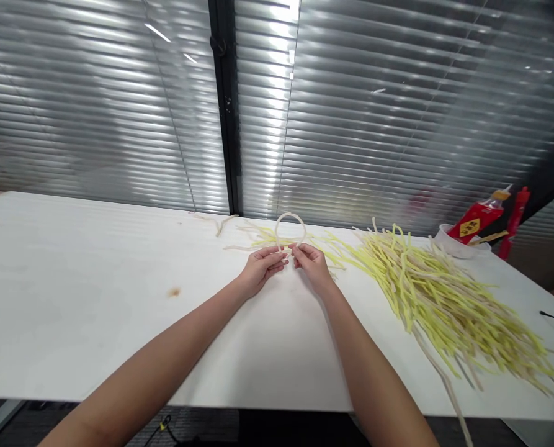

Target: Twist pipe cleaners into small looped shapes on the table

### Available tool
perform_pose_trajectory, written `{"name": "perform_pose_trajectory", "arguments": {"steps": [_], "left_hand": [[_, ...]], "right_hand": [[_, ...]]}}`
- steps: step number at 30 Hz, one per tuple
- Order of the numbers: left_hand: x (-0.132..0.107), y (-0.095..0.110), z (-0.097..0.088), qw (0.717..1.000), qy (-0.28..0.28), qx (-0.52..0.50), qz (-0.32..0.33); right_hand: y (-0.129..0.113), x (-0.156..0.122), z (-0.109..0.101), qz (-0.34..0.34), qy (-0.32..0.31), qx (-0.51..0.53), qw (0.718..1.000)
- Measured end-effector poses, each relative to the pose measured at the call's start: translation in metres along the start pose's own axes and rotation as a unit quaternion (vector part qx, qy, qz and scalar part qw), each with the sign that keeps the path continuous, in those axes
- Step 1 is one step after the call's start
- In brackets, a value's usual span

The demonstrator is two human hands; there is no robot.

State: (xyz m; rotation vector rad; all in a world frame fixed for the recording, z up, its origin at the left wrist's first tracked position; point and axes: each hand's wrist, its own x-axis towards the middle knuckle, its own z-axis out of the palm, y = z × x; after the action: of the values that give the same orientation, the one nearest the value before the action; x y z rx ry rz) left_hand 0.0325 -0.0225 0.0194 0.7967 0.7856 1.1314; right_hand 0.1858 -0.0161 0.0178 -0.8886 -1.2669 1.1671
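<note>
At twelve o'clock, straight ahead, a pale stem [290, 214] stood bent into a round loop. At its seven o'clock, the left hand [260, 269] pinched it, other fingers loosely curled; at its five, the right hand [312, 263] pinched it likewise. Toward four, a heap of yellow and beige stems [444, 298] lay on the white table [95, 310]; at three, a red bottle [478, 218] leaned in a clear tub [458, 249].

Bare forearms [188, 340], bare hands [259, 268], slim fingers [273, 256]
</note>
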Motion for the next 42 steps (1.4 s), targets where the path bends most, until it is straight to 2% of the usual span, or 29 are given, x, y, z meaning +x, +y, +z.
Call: {"name": "perform_pose_trajectory", "arguments": {"steps": [7,12,19,28,35,42], "left_hand": [[0.0010,-0.0028,-0.0015,1.000,0.000,-0.019,0.003],[0.0002,-0.0026,-0.0022,0.999,-0.029,-0.015,0.001],[0.0044,-0.0062,-0.0060,0.999,-0.031,0.000,-0.006],[0.0042,-0.0055,-0.0041,0.999,-0.050,-0.008,-0.001],[0.0043,-0.0040,-0.0047,0.998,-0.068,0.010,-0.008],[0.0046,-0.0053,-0.0054,0.994,-0.097,0.044,-0.005]], "right_hand": [[0.0101,0.0019,0.0056,0.019,0.010,-0.011,1.000],[0.0073,-0.0005,0.0102,0.010,0.002,-0.023,1.000],[0.0042,-0.0008,0.0089,0.008,0.001,-0.055,0.998],[0.0083,-0.0017,0.0068,-0.036,-0.025,-0.108,0.993],[0.0108,-0.0011,0.0055,-0.064,-0.014,-0.131,0.989],[0.0104,-0.0018,0.0062,-0.001,0.005,-0.104,0.995]]}}
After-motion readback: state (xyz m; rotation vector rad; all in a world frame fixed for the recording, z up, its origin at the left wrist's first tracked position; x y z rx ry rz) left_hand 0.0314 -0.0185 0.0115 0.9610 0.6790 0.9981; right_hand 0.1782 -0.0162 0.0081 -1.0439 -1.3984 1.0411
